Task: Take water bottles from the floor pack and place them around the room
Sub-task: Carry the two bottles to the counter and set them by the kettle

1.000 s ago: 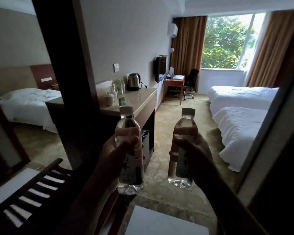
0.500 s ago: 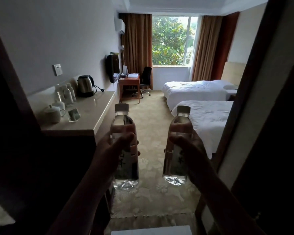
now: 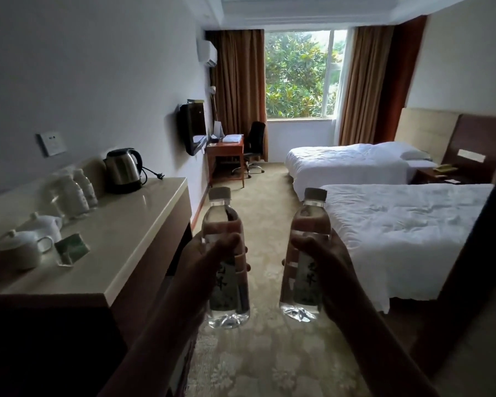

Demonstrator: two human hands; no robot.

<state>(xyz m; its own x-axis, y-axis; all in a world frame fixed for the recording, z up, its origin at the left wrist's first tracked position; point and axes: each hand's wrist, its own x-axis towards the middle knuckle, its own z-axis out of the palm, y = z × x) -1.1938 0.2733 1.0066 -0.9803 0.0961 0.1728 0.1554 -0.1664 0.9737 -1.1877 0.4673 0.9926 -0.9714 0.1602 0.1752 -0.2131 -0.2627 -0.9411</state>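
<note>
Two clear plastic water bottles with pale caps and dark printed labels stand upright in my view, held out over the patterned beige carpet (image 3: 258, 368): the left bottle (image 3: 226, 270) sits in my left hand (image 3: 209, 259), thumb across its front and fingers curled round the far side, and the right bottle (image 3: 305, 265) sits in my right hand (image 3: 324, 262), gripped the same way round its middle. The two bottles are near each other but not touching. I take the long cream-topped counter (image 3: 132, 236) as my landmark. Both bottles hang just to its right, off its front corner. On the counter, at its back by the wall, stands a steel electric kettle with a black handle (image 3: 123, 170); nearer me along the wall are several more small clear bottles (image 3: 78, 193), blurred, then two white lidded ceramic cups (image 3: 32, 239) and a small green card (image 3: 70, 249). Beyond the counter's far end are a wall-mounted black television (image 3: 194, 130), a reddish wooden desk (image 3: 226, 156) and a black office chair (image 3: 254, 144). Across the carpet from the counter lie two white-covered beds (image 3: 384, 224).
</note>
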